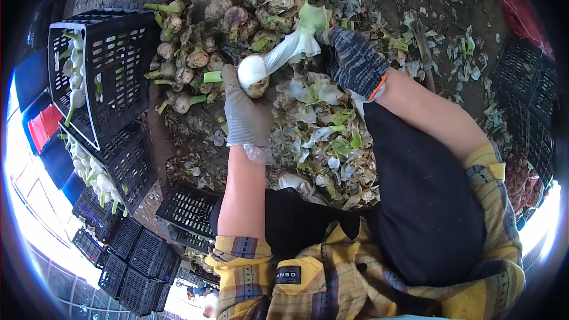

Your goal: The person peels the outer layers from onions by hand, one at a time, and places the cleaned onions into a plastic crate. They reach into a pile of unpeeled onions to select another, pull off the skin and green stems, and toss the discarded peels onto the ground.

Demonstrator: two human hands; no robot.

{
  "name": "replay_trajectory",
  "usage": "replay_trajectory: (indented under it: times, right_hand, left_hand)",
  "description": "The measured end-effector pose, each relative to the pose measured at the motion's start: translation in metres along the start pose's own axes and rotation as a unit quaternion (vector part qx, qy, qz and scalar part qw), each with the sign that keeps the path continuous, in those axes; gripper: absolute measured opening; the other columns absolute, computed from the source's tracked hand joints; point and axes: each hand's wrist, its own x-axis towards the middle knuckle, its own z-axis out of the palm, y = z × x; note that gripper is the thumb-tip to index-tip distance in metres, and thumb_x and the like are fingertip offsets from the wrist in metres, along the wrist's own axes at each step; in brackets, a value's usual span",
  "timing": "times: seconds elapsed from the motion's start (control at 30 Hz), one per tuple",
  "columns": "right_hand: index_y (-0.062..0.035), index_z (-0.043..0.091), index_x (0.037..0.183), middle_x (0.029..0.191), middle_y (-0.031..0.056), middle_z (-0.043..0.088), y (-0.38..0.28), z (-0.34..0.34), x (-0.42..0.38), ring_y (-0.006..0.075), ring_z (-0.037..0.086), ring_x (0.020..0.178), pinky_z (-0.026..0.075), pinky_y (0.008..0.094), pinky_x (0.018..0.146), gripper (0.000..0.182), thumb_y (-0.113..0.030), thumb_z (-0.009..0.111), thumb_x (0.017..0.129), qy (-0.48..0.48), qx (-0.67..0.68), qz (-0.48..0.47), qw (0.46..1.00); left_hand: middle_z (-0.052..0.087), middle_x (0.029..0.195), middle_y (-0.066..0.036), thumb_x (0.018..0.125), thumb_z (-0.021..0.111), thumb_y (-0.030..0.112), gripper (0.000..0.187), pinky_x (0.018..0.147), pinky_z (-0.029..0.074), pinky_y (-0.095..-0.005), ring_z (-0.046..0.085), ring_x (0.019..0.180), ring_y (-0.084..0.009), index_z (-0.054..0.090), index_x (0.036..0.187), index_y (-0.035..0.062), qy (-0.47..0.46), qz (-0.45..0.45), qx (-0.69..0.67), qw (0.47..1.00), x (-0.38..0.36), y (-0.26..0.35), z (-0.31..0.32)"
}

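Observation:
My left hand [246,115], in a light grey work glove, is closed around a white garlic bulb [253,73]. The bulb's brownish root end faces down, and a short cut green stem [212,77] sticks out to the left beside my thumb. A long strip of pale, green-tipped garlic skin [290,47] stretches from the bulb up to the right. At the strip's far end is my right hand [357,62], in a dark knitted glove with an orange cuff edge. Its fingers are curled and appear to grip the skin, though the fingertips are partly hidden.
Unpeeled garlic bulbs [219,9] lie heaped ahead and to the left. Peeled skins and leaf scraps [323,136] cover the ground between my legs. A black crate [121,71] with white garlic stands at left, with more stacked crates [139,261] behind. A stick [422,53] lies at right.

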Motion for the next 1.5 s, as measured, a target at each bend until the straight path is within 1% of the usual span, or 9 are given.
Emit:
replay_trajectory:
  times: [0.07,0.3,0.53,0.57,0.77,1.0,1.13,1.3,1.5]
  right_hand:
    - [-0.0004,0.053,0.105,0.097,0.0124,0.059,-0.002,-0.002,0.003,0.021,0.061,0.083,0.054,0.0341,0.077,0.027,-0.015,0.06,0.083,0.02,0.331,0.096,0.939]
    - [0.0037,0.054,0.1,0.086,0.0157,0.06,-0.028,0.005,0.01,0.023,0.062,0.071,0.055,0.0351,0.065,0.039,-0.029,0.061,0.08,-0.079,0.0,0.136,0.988]
    - [0.0079,0.056,0.096,0.076,0.019,0.061,-0.036,0.029,0.006,0.0249,0.063,0.059,0.055,0.036,0.052,0.055,-0.044,0.062,0.078,-0.103,0.142,0.287,0.942]
    - [0.0084,0.056,0.095,0.074,0.0194,0.061,-0.04,0.031,0.007,0.0252,0.064,0.058,0.055,0.0361,0.05,0.057,-0.046,0.063,0.078,-0.101,0.15,0.3,0.937]
    - [0.0091,0.06,0.084,0.065,0.0216,0.062,-0.053,0.028,0.006,0.0269,0.064,0.056,0.056,0.0372,0.051,0.043,-0.032,0.069,0.075,-0.137,0.127,0.325,0.927]
    - [0.0056,0.062,0.087,0.076,0.0206,0.064,-0.052,0.02,0.013,0.0271,0.065,0.067,0.052,0.0343,0.062,0.035,-0.026,0.063,0.073,-0.16,-0.164,0.145,0.962]
    - [0.0014,0.061,0.096,0.086,0.0205,0.063,-0.06,0.022,0.007,0.0302,0.062,0.077,0.049,0.0359,0.071,0.036,-0.024,0.061,0.071,-0.112,-0.296,0.099,0.943]
    - [-0.0003,0.058,0.103,0.09,0.0191,0.064,-0.038,0.027,0.003,0.0292,0.062,0.081,0.048,0.0356,0.074,0.037,-0.021,0.061,0.073,-0.058,-0.289,0.03,0.955]
    - [0.0024,0.057,0.098,0.085,0.0139,0.065,-0.029,0.019,0.01,0.0235,0.062,0.074,0.049,0.0311,0.071,0.025,-0.012,0.058,0.078,0.058,-0.232,-0.05,0.97]
  left_hand:
    - [0.061,0.096,-0.013,0.09,0.041,0.046,0.046,0.048,0.047,-0.0249,0.06,0.083,-0.0268,0.055,0.104,0.0043,-0.006,-0.005,0.01,1.0,0.002,0.003,-0.006]
    - [0.059,0.1,-0.012,0.09,0.04,0.046,0.046,0.068,0.051,-0.0356,0.058,0.092,-0.025,0.053,0.106,0.0058,0.013,0.067,0.039,0.997,0.0,0.013,-0.003]
    - [0.059,0.104,-0.008,0.091,0.037,0.047,0.052,0.078,0.047,-0.0297,0.057,0.09,-0.0168,0.052,0.11,0.0005,-0.06,0.129,0.34,0.929,-0.011,0.002,0.002]
    - [0.059,0.092,-0.007,0.091,0.043,0.042,0.047,0.064,0.048,-0.0252,0.056,0.072,-0.0117,0.056,0.103,-0.0016,-0.103,0.194,0.327,0.919,-0.007,-0.006,-0.003]
    - [0.058,0.096,-0.005,0.088,0.055,0.029,0.036,0.076,0.044,-0.0236,0.054,0.088,-0.01,0.054,0.107,-0.001,-0.12,0.199,0.287,0.929,-0.01,-0.014,-0.009]
    - [0.052,0.112,-0.008,0.085,0.055,0.014,0.033,0.086,0.041,-0.0244,0.053,0.098,-0.0145,0.049,0.114,-0.002,-0.101,0.235,0.298,0.92,0.0,-0.025,-0.025]
    - [0.053,0.108,-0.006,0.087,0.049,0.01,0.032,0.084,0.045,-0.0271,0.054,0.095,-0.0139,0.045,0.118,0.0,-0.12,0.328,0.485,0.802,0.015,-0.025,-0.043]
    - [0.051,0.11,-0.01,0.085,0.052,0.008,0.034,0.087,0.04,-0.0267,0.051,0.099,-0.0162,0.046,0.117,-0.0013,-0.11,0.25,0.265,0.925,-0.001,-0.032,-0.017]
    - [0.054,0.105,-0.009,0.09,0.05,0.021,0.032,0.076,0.046,-0.0254,0.054,0.091,-0.0147,0.048,0.116,0.0015,0.009,0.151,0.274,0.95,-0.011,-0.014,0.013]
